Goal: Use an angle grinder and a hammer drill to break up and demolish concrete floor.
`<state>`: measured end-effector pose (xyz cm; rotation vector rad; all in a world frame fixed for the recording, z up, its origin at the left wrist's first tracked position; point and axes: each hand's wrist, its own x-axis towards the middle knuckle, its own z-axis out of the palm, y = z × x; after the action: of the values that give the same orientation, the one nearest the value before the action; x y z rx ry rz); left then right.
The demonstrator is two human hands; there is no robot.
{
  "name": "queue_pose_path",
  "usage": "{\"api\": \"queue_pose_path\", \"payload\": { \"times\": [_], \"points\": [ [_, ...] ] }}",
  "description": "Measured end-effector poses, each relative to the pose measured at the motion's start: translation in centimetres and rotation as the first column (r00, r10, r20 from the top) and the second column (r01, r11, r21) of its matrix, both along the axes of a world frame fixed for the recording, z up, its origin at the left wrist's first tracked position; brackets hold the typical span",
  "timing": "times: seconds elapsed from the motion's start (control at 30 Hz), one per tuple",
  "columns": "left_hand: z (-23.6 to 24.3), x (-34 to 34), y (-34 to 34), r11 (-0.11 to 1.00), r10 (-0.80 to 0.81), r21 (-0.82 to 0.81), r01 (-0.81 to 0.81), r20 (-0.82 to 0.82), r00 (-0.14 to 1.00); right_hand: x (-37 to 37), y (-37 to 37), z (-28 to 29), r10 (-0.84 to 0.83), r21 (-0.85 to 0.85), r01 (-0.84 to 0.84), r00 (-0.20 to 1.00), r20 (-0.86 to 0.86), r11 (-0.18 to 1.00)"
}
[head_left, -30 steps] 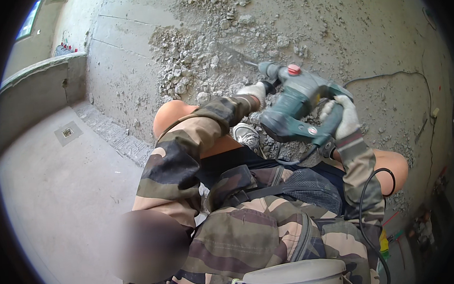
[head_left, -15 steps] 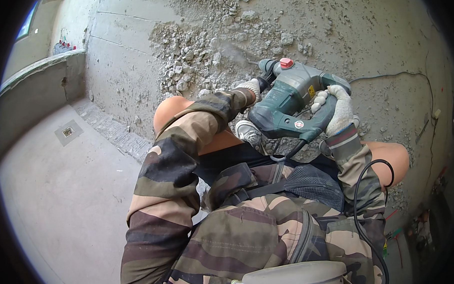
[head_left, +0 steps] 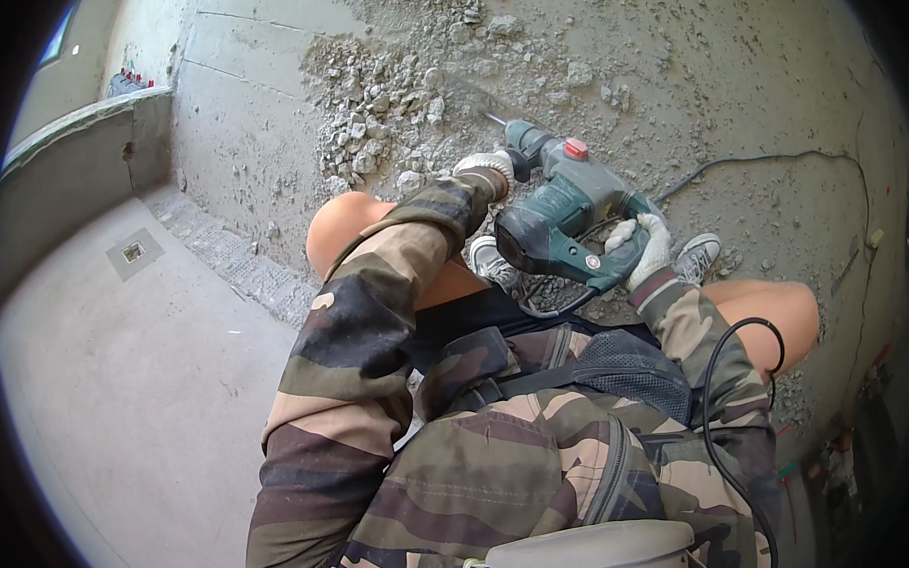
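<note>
Floor: rough grey concrete floor (head_left: 748, 83), chipped and dusty, fills the upper field; a smoother slab lies lower left.
Rubble: heap of pale broken concrete lumps (head_left: 389, 116) lies just ahead of the tool's tip, in the same place as a second earlier.
Tool: dark green rotary hammer with a red knob and a thin steel chisel bit (head_left: 562, 215) now lies lower and more level than half a second ago, when its body was tipped up toward the chest; the bit points up-left and its tip meets the floor at the edge of the rubble.
Cable: black power cord (head_left: 760, 158) trails right across the floor.
Left hand: white-gloved left hand (head_left: 485, 168) is wrapped around the side grip near the tool's nose.
Right hand: white-gloved right hand (head_left: 641, 247) is closed around the rear handle.
Reading: the swing downward suggests the bit has been reset against the floor, so chipping at the heap's edge appears to be in hand.
</note>
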<state>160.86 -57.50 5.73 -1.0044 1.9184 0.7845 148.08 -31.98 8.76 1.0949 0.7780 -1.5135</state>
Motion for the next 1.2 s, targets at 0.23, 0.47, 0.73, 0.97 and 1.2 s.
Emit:
{"api": "queue_pose_path", "payload": {
  "times": [0.23, 0.47, 0.73, 0.97, 1.2],
  "points": [
    [0.5, -0.7, -0.5, 0.994, -0.107, 0.036, 0.105, 0.067, 0.992, -0.4, 0.3, -3.0, -0.014, 0.007, 0.014, 0.998, 0.053, 1.000],
    [-0.8, -1.9, -0.2, 0.991, -0.128, -0.028, 0.131, 0.074, 0.989, -2.2, 1.6, -8.3, 0.127, -0.027, -0.127, 0.992, -0.014, 0.992],
    [3.1, -1.6, -2.0, 0.987, -0.144, -0.071, 0.146, 0.031, 0.989, -3.4, -2.0, -2.7, 0.042, -0.066, -0.045, 0.998, -0.046, 0.997],
    [3.0, -2.1, 2.8, 0.945, -0.124, 0.283, 0.165, -0.159, 0.980, -4.2, -1.4, 11.7, 0.082, 0.186, -0.037, 0.967, -0.239, 0.982],
    [-0.6, 1.3, -0.3, 0.927, -0.068, 0.353, 0.123, -0.166, 0.984, 1.9, -4.9, 12.5, -0.022, 0.063, 0.032, 0.987, -0.158, 0.998]
  ]
}}
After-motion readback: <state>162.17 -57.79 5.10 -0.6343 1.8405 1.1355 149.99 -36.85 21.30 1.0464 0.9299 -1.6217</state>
